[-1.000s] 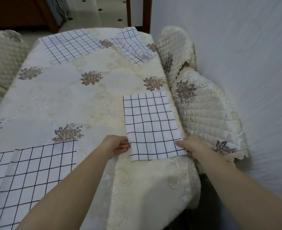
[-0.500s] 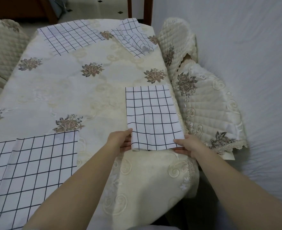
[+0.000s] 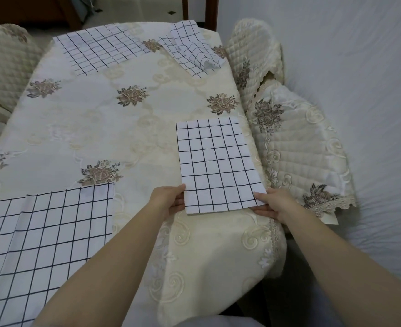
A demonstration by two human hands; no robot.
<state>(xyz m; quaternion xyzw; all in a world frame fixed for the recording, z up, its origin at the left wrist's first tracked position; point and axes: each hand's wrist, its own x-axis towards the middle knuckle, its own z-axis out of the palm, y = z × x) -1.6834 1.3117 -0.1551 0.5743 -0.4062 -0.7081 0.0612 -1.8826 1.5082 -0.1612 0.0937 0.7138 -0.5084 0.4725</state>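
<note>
A folded white cloth with a black grid lies flat near the right front edge of the table, which wears a cream floral tablecloth. My left hand pinches the cloth's near left corner, thumb on top and fingers underneath. At the near right corner, my right hand pinches the cloth the same way. That near edge is slightly lifted off the tablecloth.
A larger unfolded grid cloth lies at the front left. Another flat one and a rumpled one sit at the far end. Quilted chair covers stand close on the right, beside a white wall.
The view has shifted slightly. Both hands have slid under the near corners of the folded cloth and now pinch them; the cloth itself has hardly moved.
</note>
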